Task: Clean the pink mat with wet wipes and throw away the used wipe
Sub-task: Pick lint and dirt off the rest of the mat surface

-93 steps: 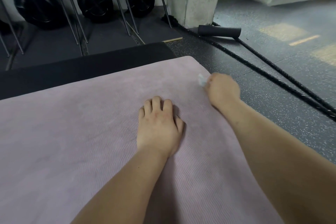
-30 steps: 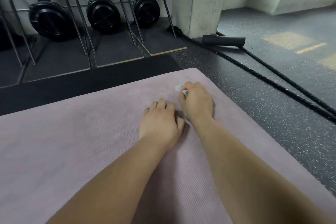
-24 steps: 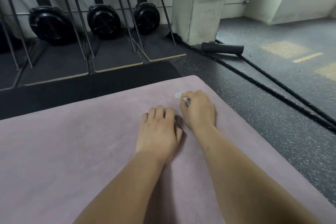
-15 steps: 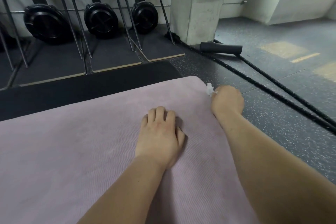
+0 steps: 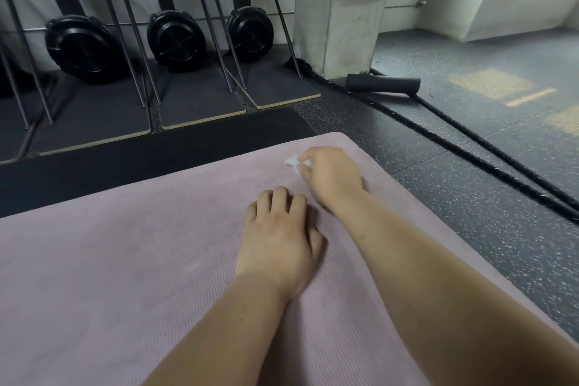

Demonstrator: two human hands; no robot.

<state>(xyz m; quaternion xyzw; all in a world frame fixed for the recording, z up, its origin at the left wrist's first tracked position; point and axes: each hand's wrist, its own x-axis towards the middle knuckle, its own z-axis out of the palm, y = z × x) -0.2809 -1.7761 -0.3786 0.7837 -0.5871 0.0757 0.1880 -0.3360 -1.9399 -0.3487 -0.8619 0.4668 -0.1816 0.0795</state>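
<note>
- Two bare hands lie on the pink mat (image 5: 125, 260), both close to its far right corner.
- The right hand (image 5: 333, 177) is furthest forward; its curled fingers and thumb pinch a small, crumpled white wet wipe (image 5: 293, 161) against the mat surface, and only a bit of the wipe shows beyond the fingertips.
- The left hand (image 5: 279, 241) rests palm down on the mat just behind and to the left of the right one, fingers close together and slightly bent at the tips, holding nothing.
- The mat lies on speckled dark rubber floor (image 5: 470, 213), with a black mat (image 5: 141, 160) along its far edge.
- Two thick black battle ropes (image 5: 470, 135) run across the floor to the right, ending near a concrete pillar (image 5: 338, 9) beside a black rope handle (image 5: 383, 84).
- Three black round machine housings (image 5: 177, 37) stand on boards by the wall.
</note>
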